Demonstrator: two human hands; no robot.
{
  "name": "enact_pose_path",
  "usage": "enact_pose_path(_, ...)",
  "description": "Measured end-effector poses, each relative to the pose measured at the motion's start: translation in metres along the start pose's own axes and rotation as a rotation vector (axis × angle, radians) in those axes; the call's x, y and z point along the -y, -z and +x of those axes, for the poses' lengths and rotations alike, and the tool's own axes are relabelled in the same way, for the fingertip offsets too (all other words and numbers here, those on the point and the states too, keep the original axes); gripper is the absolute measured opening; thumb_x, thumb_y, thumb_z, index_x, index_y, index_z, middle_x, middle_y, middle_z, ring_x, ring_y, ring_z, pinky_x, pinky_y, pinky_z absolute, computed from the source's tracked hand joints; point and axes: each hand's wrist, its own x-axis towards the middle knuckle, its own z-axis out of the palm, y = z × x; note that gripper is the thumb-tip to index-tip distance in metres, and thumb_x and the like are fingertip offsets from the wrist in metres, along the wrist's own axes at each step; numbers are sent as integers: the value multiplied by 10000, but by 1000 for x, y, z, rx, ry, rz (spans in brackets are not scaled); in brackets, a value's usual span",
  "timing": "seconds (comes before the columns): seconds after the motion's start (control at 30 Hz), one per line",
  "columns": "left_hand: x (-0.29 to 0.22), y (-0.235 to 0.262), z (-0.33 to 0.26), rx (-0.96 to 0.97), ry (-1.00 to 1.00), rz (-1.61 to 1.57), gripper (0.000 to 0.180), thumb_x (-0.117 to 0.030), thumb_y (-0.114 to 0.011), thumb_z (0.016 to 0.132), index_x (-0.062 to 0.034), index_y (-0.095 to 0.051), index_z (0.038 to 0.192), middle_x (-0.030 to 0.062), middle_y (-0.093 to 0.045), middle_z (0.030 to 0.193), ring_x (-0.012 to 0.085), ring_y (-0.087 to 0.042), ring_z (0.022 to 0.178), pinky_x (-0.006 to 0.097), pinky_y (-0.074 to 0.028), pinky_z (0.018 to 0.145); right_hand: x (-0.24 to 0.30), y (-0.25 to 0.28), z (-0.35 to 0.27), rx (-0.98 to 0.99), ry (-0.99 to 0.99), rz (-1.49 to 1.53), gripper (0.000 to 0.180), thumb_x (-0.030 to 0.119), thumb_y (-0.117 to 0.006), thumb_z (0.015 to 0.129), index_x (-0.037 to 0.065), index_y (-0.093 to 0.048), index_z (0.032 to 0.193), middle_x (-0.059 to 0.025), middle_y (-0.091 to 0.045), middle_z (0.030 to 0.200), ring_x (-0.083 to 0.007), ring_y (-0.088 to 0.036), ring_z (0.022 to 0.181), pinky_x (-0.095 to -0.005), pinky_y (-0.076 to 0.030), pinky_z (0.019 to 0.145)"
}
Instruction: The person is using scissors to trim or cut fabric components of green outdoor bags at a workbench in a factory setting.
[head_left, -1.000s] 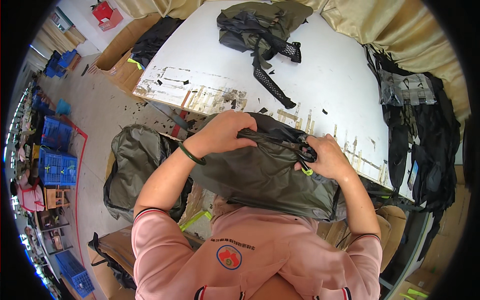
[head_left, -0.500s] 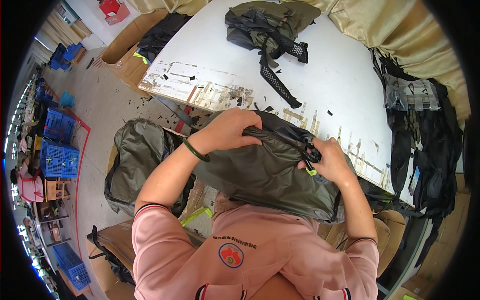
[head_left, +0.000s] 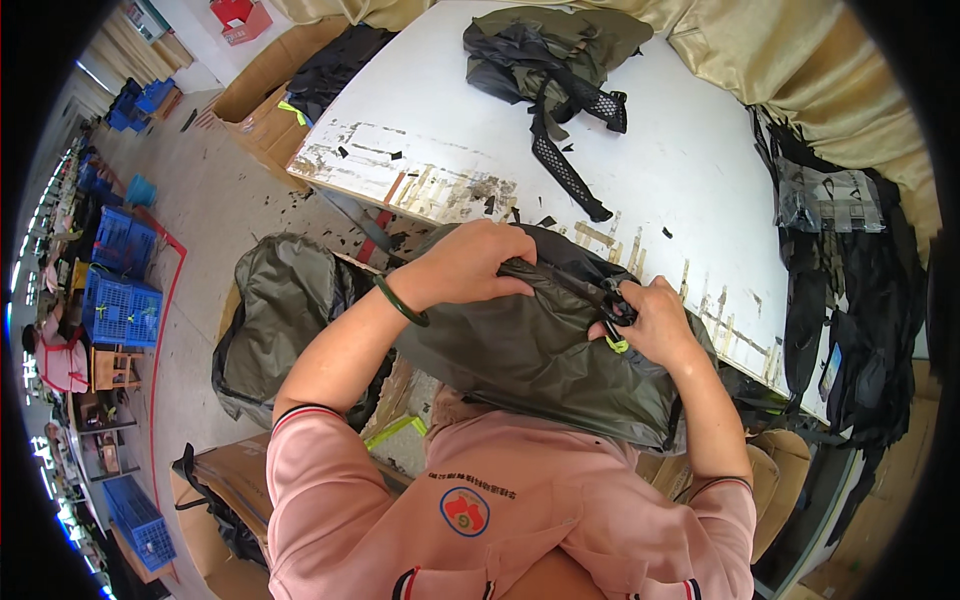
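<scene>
Bag (head_left: 520, 350) at the table's (head_left: 680, 150) near edge looks hardly changed to me: left hand (head_left: 470, 262) still pinches its fabric, right hand (head_left: 655, 325) still grips a black piece (head_left: 621, 310), so handling seems barely advanced.

Dk olive bag (head_left: 530, 360) (yel-grn tab (head_left: 616, 345)), wht table (head_left: 690, 150).

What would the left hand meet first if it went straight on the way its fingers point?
Beyond the dark green fabric that the left hand holds, probably the black fitting at the right hand, though depth is unclear.
</scene>
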Motion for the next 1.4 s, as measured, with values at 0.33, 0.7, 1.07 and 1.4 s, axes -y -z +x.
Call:
enact_pose_path(0.33,30,18,-24,-34,201,21,313,-198,-778,810,-61,-649,1060,45,-668,935,190,-641,871,299,-492,756,-40,-25,-39,44,-173,412,332,213,-783,783,-10,-543,732,-183,-548,667,-275,-476,587,-328,-425,591)
enact_pose_path(0.7,-4,-2,-28,27,464,-1209,407,40,-660,851,3,-602,1252,32,-665,1131,89,-621,1003,239,-495,901,-16,14,-24,-94,-152,143,492,409,-887,608,71,-558,751,-47,-549,621,-280,-543,622,-338,-369,736)
enact_pose_path(1.07,-21,-5,-27,45,442,-1116,370,24,-663,882,13,-604,1247,14,-660,1128,64,-595,1009,225,-494,902,14,33,-6,-17,37,33,526,485,-860,619,69,-557,728,-62,-579,643,-287,-562,645,-341,-366,737)
enact_pose_path(1.4,-23,-5,-28,65,442,-1140,388,23,-670,877,12,-603,1259,26,-666,1124,69,-602,1004,229,-500,899,12,30,-12,-51,-2,44,473,425,-875,617,68,-576,702,-67,-618,629,-292,-557,597,-333,-376,764)
